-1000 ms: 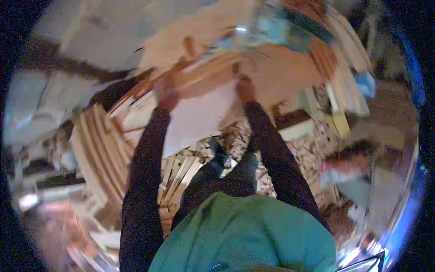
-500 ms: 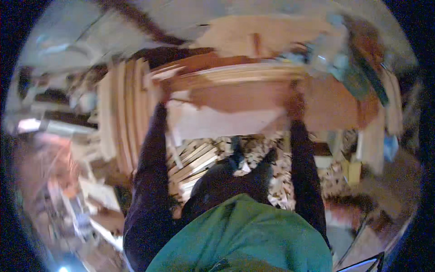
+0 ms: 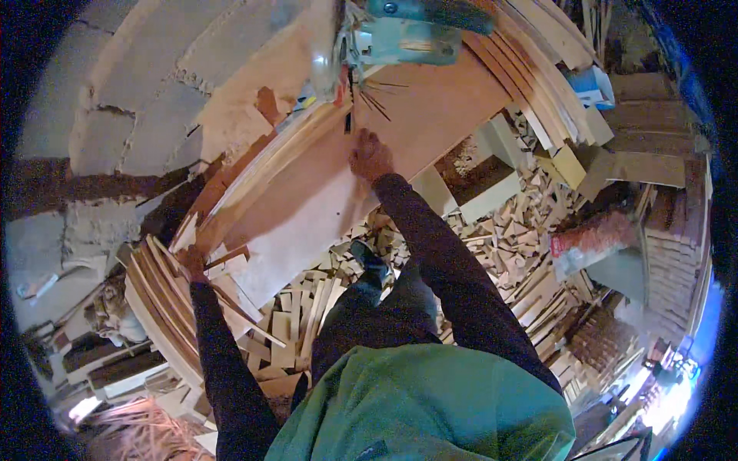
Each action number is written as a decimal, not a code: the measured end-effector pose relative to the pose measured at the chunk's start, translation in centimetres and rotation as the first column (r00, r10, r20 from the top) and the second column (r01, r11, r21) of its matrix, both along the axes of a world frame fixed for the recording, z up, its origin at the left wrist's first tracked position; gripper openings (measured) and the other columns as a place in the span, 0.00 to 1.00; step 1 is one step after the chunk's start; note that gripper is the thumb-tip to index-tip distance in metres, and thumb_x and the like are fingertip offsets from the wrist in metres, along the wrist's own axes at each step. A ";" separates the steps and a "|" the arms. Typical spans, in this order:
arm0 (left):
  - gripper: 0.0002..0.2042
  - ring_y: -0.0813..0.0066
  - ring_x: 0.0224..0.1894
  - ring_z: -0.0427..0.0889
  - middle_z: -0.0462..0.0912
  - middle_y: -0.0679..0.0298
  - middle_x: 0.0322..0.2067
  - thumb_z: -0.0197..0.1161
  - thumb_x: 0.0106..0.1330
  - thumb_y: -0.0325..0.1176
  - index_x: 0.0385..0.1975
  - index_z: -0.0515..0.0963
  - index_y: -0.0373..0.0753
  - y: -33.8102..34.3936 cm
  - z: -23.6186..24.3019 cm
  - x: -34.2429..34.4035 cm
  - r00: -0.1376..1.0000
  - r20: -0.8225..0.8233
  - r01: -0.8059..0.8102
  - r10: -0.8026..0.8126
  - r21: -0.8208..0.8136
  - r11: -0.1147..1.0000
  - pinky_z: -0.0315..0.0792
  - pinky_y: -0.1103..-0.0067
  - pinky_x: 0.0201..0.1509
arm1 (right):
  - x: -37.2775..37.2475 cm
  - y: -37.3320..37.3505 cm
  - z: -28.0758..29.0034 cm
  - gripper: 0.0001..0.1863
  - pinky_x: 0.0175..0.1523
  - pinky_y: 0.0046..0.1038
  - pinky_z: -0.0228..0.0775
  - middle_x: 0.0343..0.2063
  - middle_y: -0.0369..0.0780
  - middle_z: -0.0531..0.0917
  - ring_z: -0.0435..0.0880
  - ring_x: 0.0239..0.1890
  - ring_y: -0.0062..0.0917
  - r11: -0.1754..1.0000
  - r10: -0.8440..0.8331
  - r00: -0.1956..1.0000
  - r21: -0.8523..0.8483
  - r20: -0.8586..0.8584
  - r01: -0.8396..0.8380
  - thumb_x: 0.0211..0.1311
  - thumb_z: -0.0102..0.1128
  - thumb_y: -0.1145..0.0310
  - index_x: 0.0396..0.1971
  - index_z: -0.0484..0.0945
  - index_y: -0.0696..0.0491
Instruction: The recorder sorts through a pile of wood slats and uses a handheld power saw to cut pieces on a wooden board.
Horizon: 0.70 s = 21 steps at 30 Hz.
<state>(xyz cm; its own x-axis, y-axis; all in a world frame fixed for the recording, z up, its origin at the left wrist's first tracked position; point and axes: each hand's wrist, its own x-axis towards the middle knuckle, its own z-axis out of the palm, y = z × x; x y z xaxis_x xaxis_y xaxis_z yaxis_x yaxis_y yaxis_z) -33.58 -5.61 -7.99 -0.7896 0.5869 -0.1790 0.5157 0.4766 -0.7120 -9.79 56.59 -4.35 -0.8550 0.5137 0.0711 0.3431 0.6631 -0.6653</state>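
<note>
A plywood worktop [image 3: 292, 230] crosses the middle, with long pale wooden strips [image 3: 273, 154] lying along its far edge. My left hand [image 3: 192, 260] is at the near-left end of these strips, fingers curled on them. My right hand [image 3: 370, 157] rests over the board just below a dark slot [image 3: 348, 123], fingers bent; whether anything is in them I cannot make out. A teal-grey power saw [image 3: 407, 42] stands above the slot, its lower part near the strips.
Wooden offcuts [image 3: 507, 223] heap round my feet. Curved stacks of boards lie at left [image 3: 157, 307] and upper right [image 3: 500, 69]. An open box [image 3: 484, 192] sits right of the worktop, a concrete block surface [image 3: 131, 92] at upper left, a blue-white package [image 3: 592, 88] at right.
The whole view has swung round, and the saw now sits at top centre. My left hand appears lower and farther left, my right hand farther left and higher, near the slot.
</note>
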 end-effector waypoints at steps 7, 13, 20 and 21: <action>0.14 0.56 0.43 0.76 0.79 0.60 0.38 0.55 0.60 0.46 0.40 0.77 0.47 -1.4 -1.5 0.9 0.940 0.329 -0.313 0.094 0.713 0.627 0.65 0.54 0.50 | 0.2 -0.7 0.1 0.27 0.36 0.50 0.75 0.39 0.55 0.76 0.81 0.33 0.51 0.959 -0.064 0.997 0.274 -0.035 0.071 0.51 0.57 0.59 0.49 0.64 0.59; 0.26 0.56 0.57 0.71 0.74 0.58 0.53 0.58 0.60 0.49 0.59 0.70 0.50 -2.9 -0.8 0.4 0.666 0.635 -0.636 -0.392 0.758 0.147 0.58 0.55 0.65 | -0.2 -0.2 0.5 0.27 0.36 0.50 0.75 0.39 0.53 0.76 0.81 0.34 0.49 0.989 0.040 0.987 -0.149 0.157 -0.016 0.52 0.57 0.61 0.49 0.64 0.60; 0.12 0.72 0.38 0.70 0.72 0.66 0.37 0.59 0.65 0.43 0.43 0.69 0.48 -0.4 -0.2 3.1 0.776 0.618 -0.628 -0.123 0.776 -0.058 0.62 0.71 0.40 | 0.1 -0.8 -0.3 0.27 0.35 0.50 0.76 0.39 0.53 0.75 0.81 0.33 0.50 0.978 -0.017 1.000 0.205 -0.011 0.019 0.53 0.55 0.60 0.51 0.64 0.57; 0.12 0.73 0.37 0.70 0.72 0.67 0.37 0.59 0.65 0.43 0.42 0.69 0.48 -0.2 -0.2 3.3 0.776 0.623 -0.631 -0.100 0.771 -0.091 0.63 0.72 0.39 | 0.1 -0.9 -0.4 0.27 0.36 0.49 0.76 0.40 0.54 0.75 0.81 0.34 0.50 0.964 -0.020 1.000 0.265 -0.004 0.020 0.54 0.55 0.60 0.52 0.64 0.58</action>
<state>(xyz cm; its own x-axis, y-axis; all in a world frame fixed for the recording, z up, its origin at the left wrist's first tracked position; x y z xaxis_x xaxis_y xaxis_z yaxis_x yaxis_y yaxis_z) -30.26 -5.82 -8.20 -0.9791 0.2027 -0.0159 0.1137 0.6107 0.7836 -9.68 55.67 -4.77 -0.8445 0.4932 0.2085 0.3571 0.8089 -0.4672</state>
